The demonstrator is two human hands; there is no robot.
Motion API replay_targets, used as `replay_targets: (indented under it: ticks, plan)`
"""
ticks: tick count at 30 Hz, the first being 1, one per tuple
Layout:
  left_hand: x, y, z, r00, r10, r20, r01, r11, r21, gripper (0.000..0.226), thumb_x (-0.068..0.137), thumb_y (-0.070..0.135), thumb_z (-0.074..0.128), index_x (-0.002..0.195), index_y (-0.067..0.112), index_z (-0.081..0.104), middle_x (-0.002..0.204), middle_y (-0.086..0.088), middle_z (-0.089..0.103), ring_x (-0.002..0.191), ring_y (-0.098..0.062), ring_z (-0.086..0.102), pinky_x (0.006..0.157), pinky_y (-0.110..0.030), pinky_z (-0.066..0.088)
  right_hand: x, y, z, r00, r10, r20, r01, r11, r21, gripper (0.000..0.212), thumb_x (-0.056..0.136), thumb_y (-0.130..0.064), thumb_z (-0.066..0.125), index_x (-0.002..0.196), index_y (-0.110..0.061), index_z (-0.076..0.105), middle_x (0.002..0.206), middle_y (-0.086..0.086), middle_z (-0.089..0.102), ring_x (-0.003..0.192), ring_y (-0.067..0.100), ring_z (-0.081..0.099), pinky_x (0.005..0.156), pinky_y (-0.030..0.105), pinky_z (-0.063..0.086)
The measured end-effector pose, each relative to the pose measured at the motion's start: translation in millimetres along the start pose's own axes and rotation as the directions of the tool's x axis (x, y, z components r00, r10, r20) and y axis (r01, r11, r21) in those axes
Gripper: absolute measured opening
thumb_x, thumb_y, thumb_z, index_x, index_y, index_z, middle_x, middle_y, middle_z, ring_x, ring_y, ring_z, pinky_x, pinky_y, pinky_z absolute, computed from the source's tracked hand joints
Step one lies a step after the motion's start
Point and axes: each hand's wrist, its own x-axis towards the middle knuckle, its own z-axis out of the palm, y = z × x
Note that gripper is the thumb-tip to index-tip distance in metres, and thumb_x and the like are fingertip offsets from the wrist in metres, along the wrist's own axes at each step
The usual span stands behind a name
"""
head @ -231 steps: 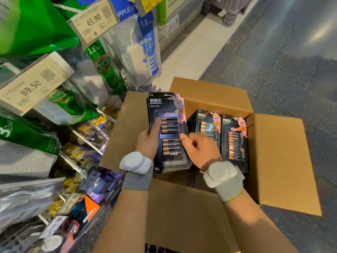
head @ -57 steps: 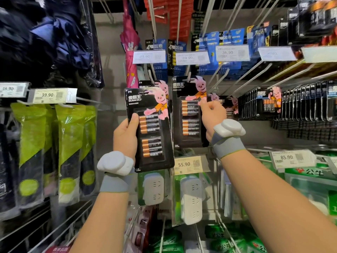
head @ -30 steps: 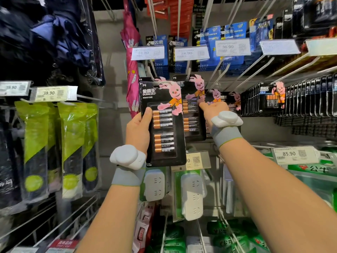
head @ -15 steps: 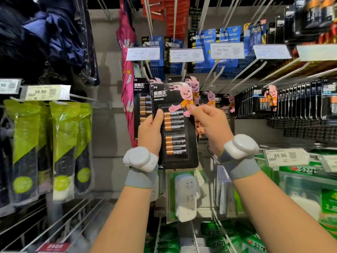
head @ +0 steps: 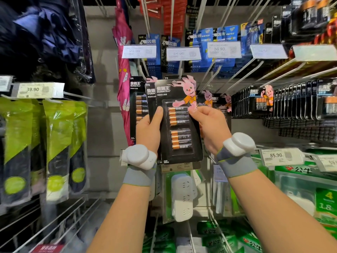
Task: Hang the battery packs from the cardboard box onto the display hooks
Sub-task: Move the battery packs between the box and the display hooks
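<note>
We hold the battery pack (head: pixel 179 123) upright just before the hooks (head: pixel 211 77), left grip (head: pixel 148 130) curled round its left edge, right grip (head: pixel 209 128) pinching its right edge, probably to aim its top.

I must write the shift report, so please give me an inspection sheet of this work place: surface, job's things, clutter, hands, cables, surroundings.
Surface: no table; grey back panel with display hooks.
Job's things: front battery pack held upright before the hooks, not yet hung; a second pack close behind it, held or hung cannot tell; hanging packs fill the hooks at right.
Clutter: nothing seen.
Hands: left hand grips the front battery pack's left edge; right hand pinches its right edge.
Cables: nothing seen.
Surroundings: price tag, green pouches at left, pink umbrella, power strip below.
</note>
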Motion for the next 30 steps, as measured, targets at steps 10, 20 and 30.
replay_targets:
  ticks: [10,20,30]
  plan:
    - [8,7,-28,0.993,0.041,-0.112,-0.036,0.998,0.046,0.029,0.1,0.031,0.05,0.088,0.008,0.063,0.077,0.0,0.067,0.053,0.0,0.063,0.047,-0.012,0.046,30,-13,5,0.995,0.022,-0.098,-0.013,0.996,0.087,0.02,0.094,-0.017,0.06,0.079,-0.005,0.064,0.075,0.007,0.068,0.072,0.025,0.065,0.073,0.043,0.058]
    - [15,8,-37,0.99,0.025,-0.141,-0.022,0.999,0.023,0.026,0.099,0.033,0.051,0.085,0.016,0.065,0.076,0.003,0.071,0.062,-0.006,0.068,0.055,-0.018,0.049,42,-9,5,0.989,0.028,-0.144,-0.025,0.999,0.027,0.023,0.094,-0.017,0.06,0.073,-0.009,0.063,0.077,0.011,0.067,0.074,0.027,0.064,0.077,0.05,0.056]
    - [19,2,-45,0.984,0.053,-0.171,-0.045,0.998,0.052,0.028,0.098,0.034,0.051,0.081,0.016,0.066,0.077,0.002,0.072,0.07,-0.014,0.068,0.066,-0.027,0.05,53,4,6,0.98,0.095,-0.176,-0.091,0.995,0.03,0.024,0.092,-0.01,0.06,0.068,-0.009,0.061,0.071,0.011,0.064,0.069,0.026,0.062,0.076,0.049,0.055]
